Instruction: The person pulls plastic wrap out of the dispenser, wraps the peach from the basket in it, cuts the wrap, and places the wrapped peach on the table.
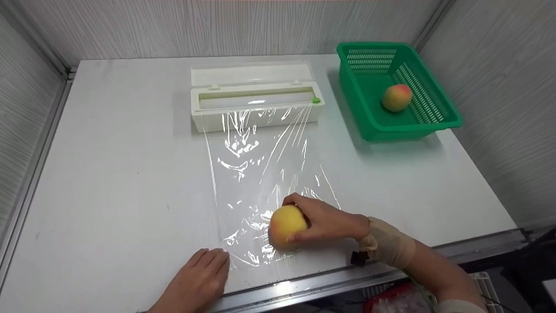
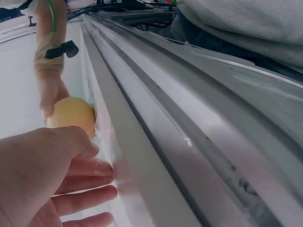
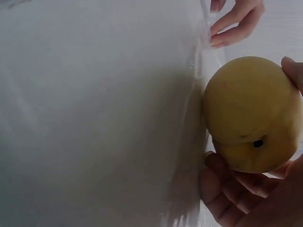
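My right hand (image 1: 328, 219) grips a yellow peach (image 1: 287, 226), thumb on the near side and fingers round the far side. The peach is over the front part of a sheet of clear plastic wrap (image 1: 243, 191), and its stem hollow shows in the right wrist view. The wrap runs forward from a white dispenser box (image 1: 256, 120) with its lid raised. My left hand (image 1: 197, 278) rests at the wrap's front left corner, fingertips at the film's edge. In the left wrist view, the fingers (image 2: 85, 201) of that hand are nearly straight and slightly spread.
A green basket (image 1: 358, 98) stands at the back right with another peach (image 1: 397, 98) inside. A small green slider (image 1: 316, 100) sits at the dispenser's right end. The white table (image 1: 121, 174) has a metal rail (image 1: 282, 290) along its front and panel walls behind and beside it.
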A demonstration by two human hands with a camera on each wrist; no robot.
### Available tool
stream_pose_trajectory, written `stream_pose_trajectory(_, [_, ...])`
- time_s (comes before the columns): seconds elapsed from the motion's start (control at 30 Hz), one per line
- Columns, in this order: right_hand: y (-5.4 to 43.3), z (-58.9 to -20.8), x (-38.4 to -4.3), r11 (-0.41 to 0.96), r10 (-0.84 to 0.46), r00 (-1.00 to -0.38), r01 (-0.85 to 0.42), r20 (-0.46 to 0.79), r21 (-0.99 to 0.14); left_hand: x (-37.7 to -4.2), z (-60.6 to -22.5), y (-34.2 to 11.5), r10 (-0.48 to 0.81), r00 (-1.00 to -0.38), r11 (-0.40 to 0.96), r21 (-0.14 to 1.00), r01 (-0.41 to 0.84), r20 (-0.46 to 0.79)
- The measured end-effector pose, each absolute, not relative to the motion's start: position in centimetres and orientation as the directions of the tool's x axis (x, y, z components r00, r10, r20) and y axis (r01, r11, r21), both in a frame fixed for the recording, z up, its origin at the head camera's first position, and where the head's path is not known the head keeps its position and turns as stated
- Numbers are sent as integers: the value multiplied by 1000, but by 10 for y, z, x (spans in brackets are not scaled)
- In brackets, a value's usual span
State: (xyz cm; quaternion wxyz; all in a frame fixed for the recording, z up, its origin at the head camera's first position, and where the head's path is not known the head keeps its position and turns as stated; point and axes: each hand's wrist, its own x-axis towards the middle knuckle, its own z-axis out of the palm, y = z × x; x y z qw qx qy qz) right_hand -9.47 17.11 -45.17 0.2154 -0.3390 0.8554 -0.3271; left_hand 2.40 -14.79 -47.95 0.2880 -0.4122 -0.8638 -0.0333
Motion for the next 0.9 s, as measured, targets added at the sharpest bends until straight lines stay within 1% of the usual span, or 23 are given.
stream_pose_trajectory(0.07, [170, -454, -95, 555, -722, -677, -444, -142, -703, 25, -480, -152, 692, -489, 664, -201, 720, 531])
stream_pose_trajectory(0.2, [170, -458, -97, 537, -717, -683, -414, -140, -735, 28, -478, -162, 691, -486, 671, -224, 707, 535])
stream_pose_trajectory(0.3, [172, -461, -97, 525, -711, -690, -387, -140, -758, 31, -471, -167, 693, -499, 674, -221, 705, 520])
stream_pose_trajectory(0.4, [175, -463, -97, 513, -708, -693, -374, -134, -773, 30, -459, -163, 687, -512, 680, -209, 703, 515])
stream_pose_trajectory(0.47, [174, -463, -97, 510, -710, -692, -381, -127, -771, 28, -448, -152, 690, -510, 674, -200, 711, 514])
stream_pose_trajectory(0.57, [174, -463, -96, 507, -707, -695, -373, -127, -777, 19, -436, -123, 728, -457, 622, -212, 753, 511])
stream_pose_trajectory(0.63, [172, -464, -95, 500, -708, -696, -374, -120, -781, 13, -433, -100, 761, -418, 587, -253, 769, 495])
stream_pose_trajectory(0.7, [169, -465, -93, 497, -710, -694, -377, -117, -782, 6, -435, -80, 786, -397, 572, -313, 758, 474])
stream_pose_trajectory(0.73, [170, -465, -94, 500, -708, -696, -380, -115, -778, 1, -437, -71, 789, -394, 572, -332, 750, 471])
stream_pose_trajectory(0.8, [170, -466, -94, 509, -705, -700, -390, -112, -767, -8, -444, -56, 786, -407, 587, -355, 728, 465])
stream_pose_trajectory(0.9, [173, -465, -95, 526, -701, -702, -386, -129, -758, -20, -450, -41, 754, -419, 617, -325, 717, 506])
